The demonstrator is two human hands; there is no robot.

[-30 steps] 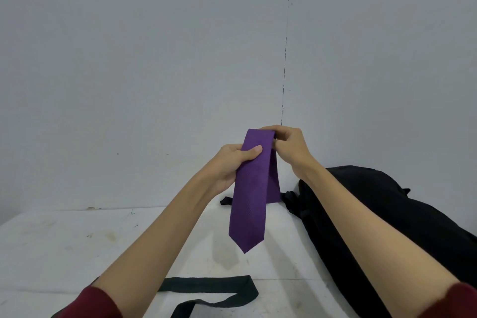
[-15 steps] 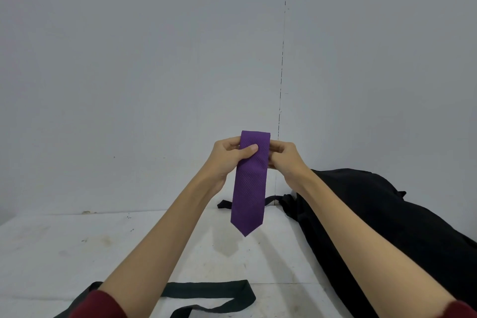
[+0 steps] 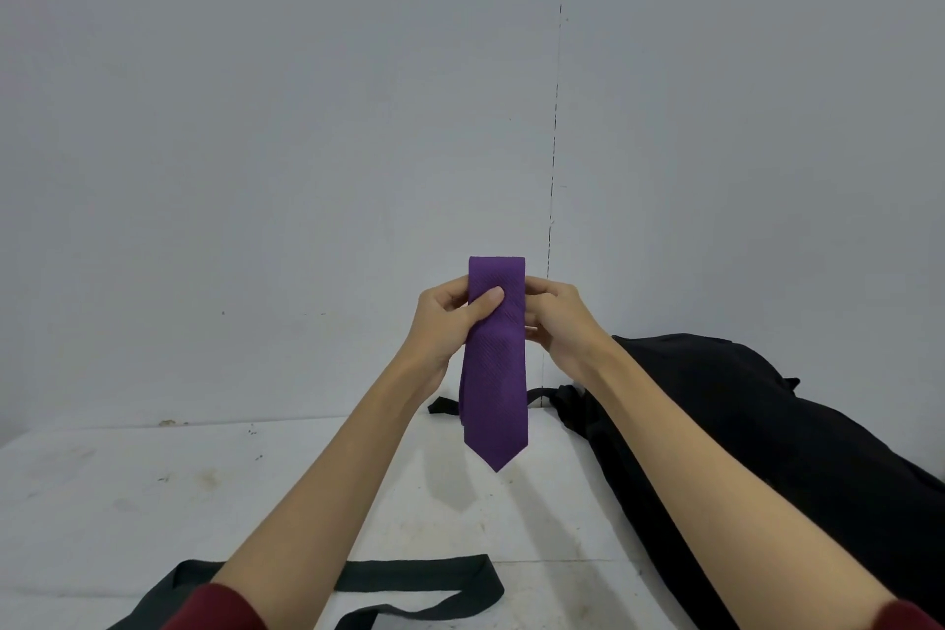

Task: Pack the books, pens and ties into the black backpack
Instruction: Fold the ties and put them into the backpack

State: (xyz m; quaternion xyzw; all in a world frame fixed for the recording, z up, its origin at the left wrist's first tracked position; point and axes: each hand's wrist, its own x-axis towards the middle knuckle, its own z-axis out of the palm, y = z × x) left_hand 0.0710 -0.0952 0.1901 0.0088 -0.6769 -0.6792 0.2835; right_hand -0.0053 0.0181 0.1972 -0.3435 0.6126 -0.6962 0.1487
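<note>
- Purple tie (image 3: 495,363): folded over at its top edge and held up in the air at centre frame, above the white table (image 3: 153,491). It hangs straight down, pointed tip lowest and clear of the table surface.
- Left hand (image 3: 444,322): grips the tie's left edge near the fold. The thumb is pressed flat across the front of the cloth; the fingers are curled behind it.
- Right hand (image 3: 560,322): grips the tie's right edge at the same height, fingers curled round toward the back of the cloth. The fingertips themselves are hidden behind the tie.
- Black backpack (image 3: 767,450): lies on its side on the table at right of frame, running from mid-right down to the lower right corner. One strap (image 3: 445,405) trails out to the left behind the hanging tie.
- Dark green tie (image 3: 419,578): lies loosely looped on the table at bottom centre, under the forearms, apart from the backpack.
- Dark red sleeves (image 3: 215,609) show at the bottom edge on both arms.
</note>
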